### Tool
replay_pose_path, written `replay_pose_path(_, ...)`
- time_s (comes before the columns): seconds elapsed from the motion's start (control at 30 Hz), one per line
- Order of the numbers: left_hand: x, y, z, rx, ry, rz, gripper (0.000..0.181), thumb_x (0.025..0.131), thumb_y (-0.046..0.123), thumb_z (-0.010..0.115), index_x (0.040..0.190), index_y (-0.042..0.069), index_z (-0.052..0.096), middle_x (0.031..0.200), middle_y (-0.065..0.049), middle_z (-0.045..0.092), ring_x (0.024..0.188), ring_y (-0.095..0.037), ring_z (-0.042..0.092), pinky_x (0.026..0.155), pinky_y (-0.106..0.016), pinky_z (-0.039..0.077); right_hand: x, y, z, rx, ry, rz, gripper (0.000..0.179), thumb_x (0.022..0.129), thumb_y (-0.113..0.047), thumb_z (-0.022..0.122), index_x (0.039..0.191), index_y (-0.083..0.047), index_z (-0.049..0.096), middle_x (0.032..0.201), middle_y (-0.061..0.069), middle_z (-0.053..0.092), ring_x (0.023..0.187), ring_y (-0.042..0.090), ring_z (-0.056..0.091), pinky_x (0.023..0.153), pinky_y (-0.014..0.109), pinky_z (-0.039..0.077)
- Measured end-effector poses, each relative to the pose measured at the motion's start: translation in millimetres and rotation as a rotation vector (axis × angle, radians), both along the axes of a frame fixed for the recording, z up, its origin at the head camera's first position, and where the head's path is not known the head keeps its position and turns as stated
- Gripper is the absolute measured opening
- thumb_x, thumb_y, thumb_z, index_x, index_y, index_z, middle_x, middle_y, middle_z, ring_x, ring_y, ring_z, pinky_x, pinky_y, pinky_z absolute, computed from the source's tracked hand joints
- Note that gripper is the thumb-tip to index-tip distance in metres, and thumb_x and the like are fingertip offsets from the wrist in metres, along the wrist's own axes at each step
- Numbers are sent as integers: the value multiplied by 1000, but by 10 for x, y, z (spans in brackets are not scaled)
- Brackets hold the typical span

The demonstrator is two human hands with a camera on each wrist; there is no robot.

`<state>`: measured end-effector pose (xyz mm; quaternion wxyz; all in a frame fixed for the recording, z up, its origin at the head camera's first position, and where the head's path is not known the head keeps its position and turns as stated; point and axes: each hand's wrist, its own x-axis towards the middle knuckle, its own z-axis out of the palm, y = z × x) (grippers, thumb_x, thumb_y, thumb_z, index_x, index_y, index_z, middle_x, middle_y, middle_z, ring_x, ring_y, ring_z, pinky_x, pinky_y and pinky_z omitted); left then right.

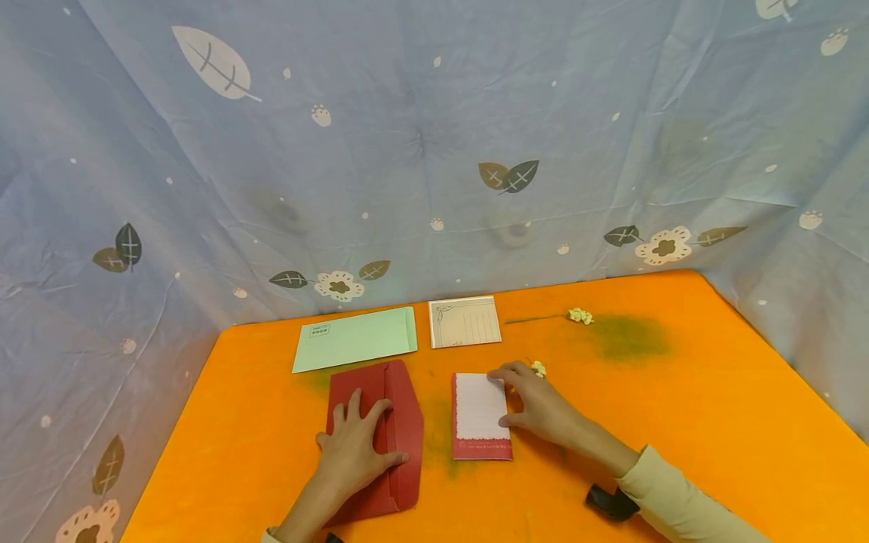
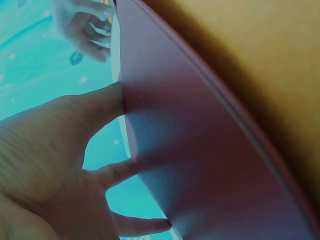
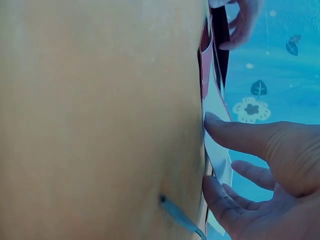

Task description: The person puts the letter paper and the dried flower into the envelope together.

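Note:
My left hand (image 1: 351,454) lies spread over a red envelope (image 1: 407,434), its fingertips and thumb pressing the paper. The envelope's pointed flap faces right. In the left wrist view the thumb and fingers touch the surface of the red envelope (image 2: 210,150). To the right, my right hand (image 1: 543,407) touches the right side of a white card with a pink border (image 1: 480,407). Its thumb and fingertips stand apart along the edge of that card (image 3: 215,145) in the right wrist view. Behind this hand a small yellowish flower sprig (image 1: 538,369) shows, partly hidden.
A pale green envelope (image 1: 356,339) and a cream lined card (image 1: 465,323) lie along the back of the orange tabletop (image 1: 713,422). Right of them is another flower sprig (image 1: 580,316) on a thin stem. A patterned cloth (image 1: 421,151) hangs behind and at both sides.

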<state>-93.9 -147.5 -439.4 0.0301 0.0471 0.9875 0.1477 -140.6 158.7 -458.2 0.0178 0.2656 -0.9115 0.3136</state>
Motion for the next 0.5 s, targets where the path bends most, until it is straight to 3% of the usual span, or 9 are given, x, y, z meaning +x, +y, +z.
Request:
replay_pose_path(0.17,4,-1,-2,-1,-10,8,79,65,54,86,131,22,56,147,-27,33,122,-47,34,73,-72,39,26,-35,3,-46,-19,-6,65,72,-4,86,130,-2,57,127,14,51,91,18,56,77,29,52)
replay_pose_path(0.33,3,-2,4,-7,-21,15,80,65,54,86,132,22,55,148,-27,32,123,-47,34,73,-72,39,48,-98,21,-123,-106,-65,92,71,4,84,148,1,35,121,16,50,83,16,54,72,25,52)
replay_pose_path(0.4,0,-4,6,-9,-18,14,79,65,54,86,132,23,55,148,-27,32,123,-47,34,72,-72,39,54,-121,33,-150,-151,-108,102,70,6,84,153,0,24,114,15,52,80,15,52,70,24,52)
replay_pose_path(0.5,-1,-2,4,0,-12,9,79,65,54,86,131,22,56,147,-27,33,123,-47,34,72,-72,39,61,-142,52,-172,-199,-173,107,69,9,84,154,0,21,100,10,56,74,14,52,67,23,51)
